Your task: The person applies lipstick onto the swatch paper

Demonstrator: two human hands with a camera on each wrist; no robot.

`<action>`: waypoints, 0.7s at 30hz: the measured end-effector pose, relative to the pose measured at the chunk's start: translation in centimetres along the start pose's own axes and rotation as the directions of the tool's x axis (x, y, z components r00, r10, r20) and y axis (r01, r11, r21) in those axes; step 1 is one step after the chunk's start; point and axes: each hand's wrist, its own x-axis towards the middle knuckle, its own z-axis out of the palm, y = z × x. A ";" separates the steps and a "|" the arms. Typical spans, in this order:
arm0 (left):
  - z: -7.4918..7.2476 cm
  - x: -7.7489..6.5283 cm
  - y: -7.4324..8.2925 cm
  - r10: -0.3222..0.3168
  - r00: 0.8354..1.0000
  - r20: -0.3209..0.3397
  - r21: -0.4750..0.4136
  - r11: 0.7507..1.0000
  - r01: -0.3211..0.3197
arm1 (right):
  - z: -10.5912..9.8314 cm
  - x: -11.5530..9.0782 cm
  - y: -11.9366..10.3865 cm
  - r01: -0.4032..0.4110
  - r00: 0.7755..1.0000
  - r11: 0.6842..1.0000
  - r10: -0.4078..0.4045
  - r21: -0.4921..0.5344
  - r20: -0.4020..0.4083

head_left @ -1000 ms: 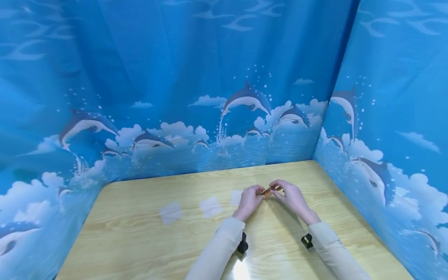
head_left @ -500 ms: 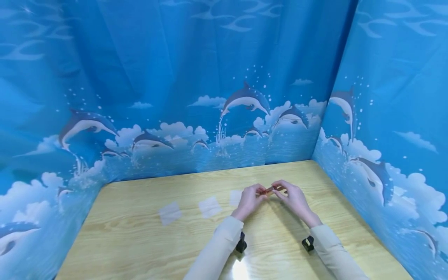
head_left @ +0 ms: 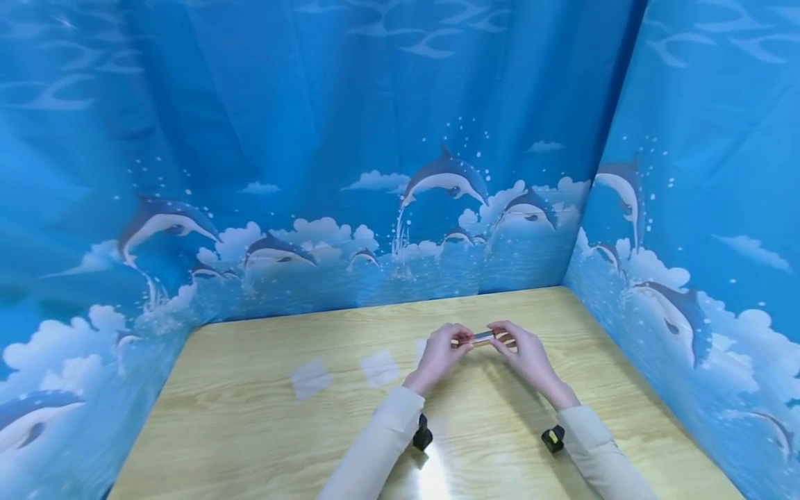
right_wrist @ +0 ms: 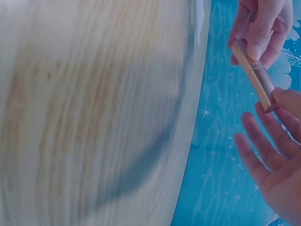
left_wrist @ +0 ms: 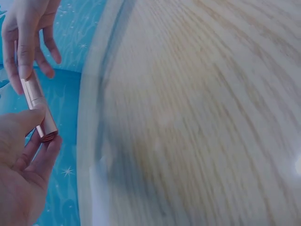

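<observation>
A rose-gold lipstick tube (head_left: 482, 338) is held up over the far part of the table between both hands. My left hand (head_left: 439, 355) pinches its left end between thumb and fingers. The right hand (head_left: 527, 357) pinches the opposite end. In the left wrist view, a seam rings the middle of the lipstick tube (left_wrist: 35, 94), whose two halves sit together. From the right wrist view, the thumb and index finger of the right hand (right_wrist: 277, 155) grip the tube's end, while the other fingers are spread.
Several thin white square sheets lie in a row on the wooden table (head_left: 250, 430); the left hand partly covers the rightmost. Blue dolphin-print curtains (head_left: 350, 139) hang behind the table and along its sides. A black wrist camera (head_left: 423, 434) is strapped to each wrist.
The tube has turned from a slant to nearly level, and more of it shows between the hands. My left hand has shifted slightly left and up.
</observation>
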 end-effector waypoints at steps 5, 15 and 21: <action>-1.0 -0.5 0.0 0.039 0.999 -0.005 -0.011 0.999 -0.039 | 0.2 -0.2 -0.6 0.028 1.000 0.999 -0.028 0.014 0.003; -3.6 -2.1 0.5 0.088 0.996 0.016 -0.003 0.996 -0.088 | 0.8 -0.5 -2.6 0.073 0.997 0.995 -0.074 0.066 0.006; -4.8 -3.5 0.3 0.083 0.997 0.005 -0.004 0.997 -0.083 | 1.6 -0.9 -4.0 0.076 0.997 0.989 -0.078 0.125 0.004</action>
